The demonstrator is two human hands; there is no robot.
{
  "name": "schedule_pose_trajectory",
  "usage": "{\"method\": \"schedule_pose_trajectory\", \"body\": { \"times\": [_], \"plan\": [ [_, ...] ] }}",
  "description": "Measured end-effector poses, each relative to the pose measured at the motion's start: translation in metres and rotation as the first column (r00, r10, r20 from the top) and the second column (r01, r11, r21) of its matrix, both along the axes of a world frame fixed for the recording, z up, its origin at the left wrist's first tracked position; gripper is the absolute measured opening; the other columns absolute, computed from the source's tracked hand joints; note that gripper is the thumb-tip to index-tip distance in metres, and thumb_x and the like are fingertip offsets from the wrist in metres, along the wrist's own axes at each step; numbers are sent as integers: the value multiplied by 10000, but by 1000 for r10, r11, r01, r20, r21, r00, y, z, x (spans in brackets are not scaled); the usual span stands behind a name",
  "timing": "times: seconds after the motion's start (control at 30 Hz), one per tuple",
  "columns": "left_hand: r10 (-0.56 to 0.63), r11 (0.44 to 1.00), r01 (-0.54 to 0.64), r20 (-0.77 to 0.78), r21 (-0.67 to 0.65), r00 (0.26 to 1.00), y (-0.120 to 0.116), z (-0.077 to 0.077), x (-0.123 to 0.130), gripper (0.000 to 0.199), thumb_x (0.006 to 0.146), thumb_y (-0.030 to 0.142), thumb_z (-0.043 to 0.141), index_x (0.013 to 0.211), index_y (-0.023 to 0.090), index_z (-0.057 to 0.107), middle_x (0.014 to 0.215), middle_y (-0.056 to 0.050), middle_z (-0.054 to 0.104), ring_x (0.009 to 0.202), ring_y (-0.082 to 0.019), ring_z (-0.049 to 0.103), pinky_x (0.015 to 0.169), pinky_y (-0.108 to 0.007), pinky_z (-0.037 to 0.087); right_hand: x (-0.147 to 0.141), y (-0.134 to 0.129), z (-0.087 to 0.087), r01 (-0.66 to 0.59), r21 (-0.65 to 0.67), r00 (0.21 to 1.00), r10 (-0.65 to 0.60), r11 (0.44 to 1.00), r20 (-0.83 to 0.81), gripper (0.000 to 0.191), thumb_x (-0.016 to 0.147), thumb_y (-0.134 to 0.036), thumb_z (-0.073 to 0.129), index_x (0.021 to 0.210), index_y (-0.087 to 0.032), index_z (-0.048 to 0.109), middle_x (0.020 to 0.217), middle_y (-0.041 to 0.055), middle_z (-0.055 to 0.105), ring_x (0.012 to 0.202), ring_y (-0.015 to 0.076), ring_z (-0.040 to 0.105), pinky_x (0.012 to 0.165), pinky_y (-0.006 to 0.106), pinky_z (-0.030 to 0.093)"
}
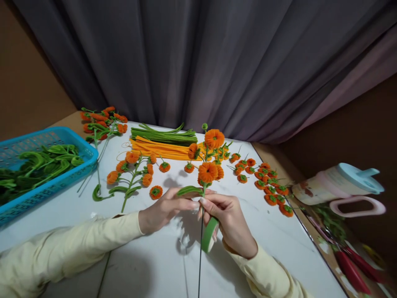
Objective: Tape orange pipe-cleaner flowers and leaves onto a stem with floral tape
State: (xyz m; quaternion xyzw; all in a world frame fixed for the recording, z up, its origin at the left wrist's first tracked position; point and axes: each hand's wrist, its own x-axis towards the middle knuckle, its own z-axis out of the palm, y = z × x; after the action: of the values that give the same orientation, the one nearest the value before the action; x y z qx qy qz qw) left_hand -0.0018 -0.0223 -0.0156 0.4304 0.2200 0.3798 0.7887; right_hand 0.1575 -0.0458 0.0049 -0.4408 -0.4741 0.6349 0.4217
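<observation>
An upright flower stem (208, 171) with orange blooms, a green bud on top and one long green leaf (190, 190) stands between my hands. My left hand (170, 209) has its fingers closed on the stem just beneath the leaf. Thumb and forefinger of my right hand (228, 217) pinch the stem at the same spot. A roll of green tape (210, 235) hangs against my right hand's fingers. Below the hands a thin dark wire (200, 265) runs down. Left of them, a finished-looking orange flower branch (132, 182) lies on the white table (167, 256).
A blue basket (93, 155) of green leaves is at the left. Green strips (164, 135) and orange strips (161, 149) lie at the back. Small orange flowers (269, 189) spread rightward. A cup (338, 184) and red-handled tools (350, 271) sit at the right.
</observation>
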Motion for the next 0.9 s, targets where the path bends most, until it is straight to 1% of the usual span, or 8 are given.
{"method": "schedule_pose_trajectory", "body": {
  "times": [0.1, 0.27, 0.4, 0.53, 0.6, 0.7, 0.8, 0.9],
  "plan": [
    [64, 997, -58, -126, 55, 990, -3, 8, 2, 83, 779, 214, 601, 781, 171, 671, 723, -17, 623, 767, -157, 556, 816, -278, 408, -1, 1, 1, -15, -14, 1000, 15, 1000, 16, 286, 755, -375, 671, 650, -109, 669, 422, -3, 554, 255, 57, 412, 249, 145, 298],
    [107, 994, -99, -179, 49, 978, -3, 6, 5, 174, 774, 274, 607, 642, 168, 644, 622, -14, 585, 721, -167, 544, 780, -275, 412, 5, 7, 1, -112, -41, 991, 115, 993, 62, 291, 774, -390, 648, 711, -109, 688, 427, -10, 547, 254, 52, 404, 239, 139, 269],
    [23, 1000, -23, -151, -2, 988, 6, 2, -2, 196, 793, 317, 573, 784, 157, 686, 693, -32, 629, 737, -170, 553, 810, -283, 408, 9, 8, -3, -156, -53, 979, 162, 986, 122, 348, 791, -423, 620, 668, -102, 673, 411, -10, 526, 250, 39, 369, 243, 134, 245],
    [12, 999, -5, -184, 39, 983, 17, 17, -13, 325, 826, 416, 480, 811, 156, 675, 797, -44, 640, 768, -170, 546, 783, -276, 413, 9, 7, -4, -138, -44, 971, 144, 989, 190, 355, 787, -437, 617, 679, -103, 671, 426, -10, 514, 277, 46, 372, 251, 134, 249],
    [52, 985, 14, -382, 169, 923, 21, 29, -18, 361, 823, 437, 489, 704, 140, 655, 718, -33, 609, 692, -145, 514, 692, -234, 404, 8, 7, -3, -130, -46, 968, 137, 990, 208, 351, 782, -438, 620, 692, -102, 672, 447, -6, 523, 290, 50, 381, 252, 136, 257],
    [66, 935, 174, -632, 310, 772, 23, 41, -21, 410, 814, 459, 497, 596, 127, 597, 535, 16, 472, 506, -90, 375, 486, -198, 304, 7, 8, -2, -142, -78, 964, 156, 987, 215, 366, 778, -446, 617, 673, -98, 666, 432, -14, 512, 269, 46, 372, 244, 137, 241],
    [61, 898, 269, -704, 349, 707, 23, 40, -22, 388, 809, 450, 493, 593, 132, 546, 520, 39, 407, 481, -77, 327, 440, -193, 247, 7, 9, 0, -192, -126, 958, 213, 973, 192, 363, 769, -441, 627, 653, -99, 663, 412, -25, 501, 252, 41, 368, 245, 139, 232],
    [69, 889, 283, -715, 361, 696, 23, 33, -23, 360, 808, 428, 491, 594, 139, 502, 543, 45, 375, 507, -76, 316, 452, -189, 244, 7, 9, 2, -241, -146, 953, 262, 959, 152, 338, 766, -419, 637, 657, -100, 665, 412, -20, 520, 266, 49, 396, 261, 141, 258]
  ]
}}
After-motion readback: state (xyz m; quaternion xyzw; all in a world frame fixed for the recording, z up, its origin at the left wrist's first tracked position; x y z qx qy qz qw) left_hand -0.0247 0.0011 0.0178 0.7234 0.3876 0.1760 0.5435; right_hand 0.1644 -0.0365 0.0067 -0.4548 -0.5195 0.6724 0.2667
